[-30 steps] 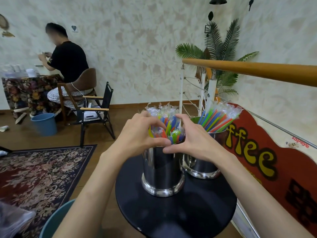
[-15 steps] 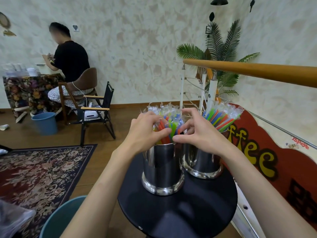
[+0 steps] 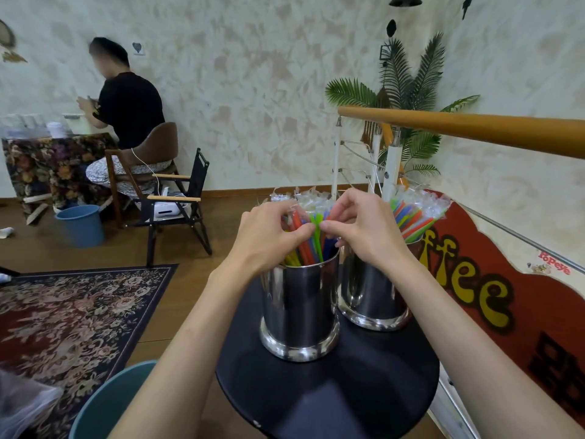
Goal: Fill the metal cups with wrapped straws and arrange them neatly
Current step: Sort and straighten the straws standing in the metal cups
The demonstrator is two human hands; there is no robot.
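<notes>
Two metal cups (image 3: 300, 308) are already standing full; left hand (image 3: 272, 236) and right hand (image 3: 364, 229) are each pinching wrapped straws (image 3: 311, 239), tidying the near bunch.

Mirror-glossy metal cups (image 3: 300, 307) hold clear-plastic-wrapped straws (image 3: 308, 236) on a smooth black tabletop (image 3: 332, 397).

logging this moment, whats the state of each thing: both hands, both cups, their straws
left hand: pinching straws in near cup
right hand: pinching straws in near cup
near cup: upright, holding straws
near cup's straws: leaning, uneven
far cup: upright, holding straws
far cup's straws: fanned rightward, untouched
</notes>
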